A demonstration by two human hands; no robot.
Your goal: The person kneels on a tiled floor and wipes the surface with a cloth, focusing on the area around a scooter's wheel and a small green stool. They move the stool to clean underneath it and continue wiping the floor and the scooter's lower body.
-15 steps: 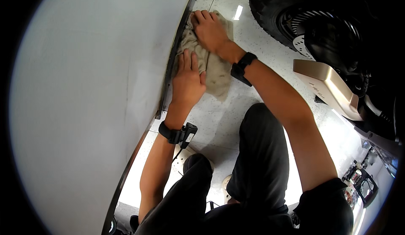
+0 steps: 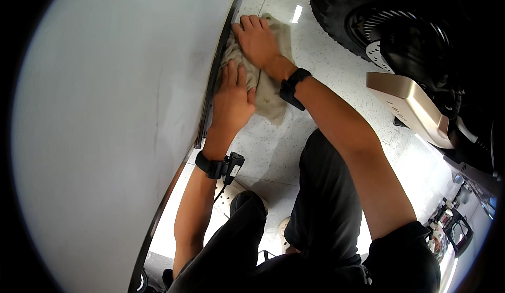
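Observation:
A beige, stained cloth [image 2: 271,98] lies bunched on the speckled floor against the dark lower strip [image 2: 206,103] of a large pale panel. My left hand [image 2: 231,103] rests on the cloth's near part, fingers stretched out flat and thumb apart. Farther up, my right hand [image 2: 258,43] bends its fingers over the cloth's far, bunched part close to the strip, gripping it. The fingertips of that hand are partly hidden. Each wrist wears a black band.
The pale panel [image 2: 115,93] fills the left side. At the upper right stand a black knobbly tyre [image 2: 336,24] and a gold-coloured footboard-like part [image 2: 405,101] of a vehicle. My bent knees [image 2: 331,182] are below, on the light floor tiles [image 2: 263,151].
My right hand has shifted slightly left and down toward the strip, its wrist and forearm moving with it. The left hand has barely moved, and the cloth stays almost in place.

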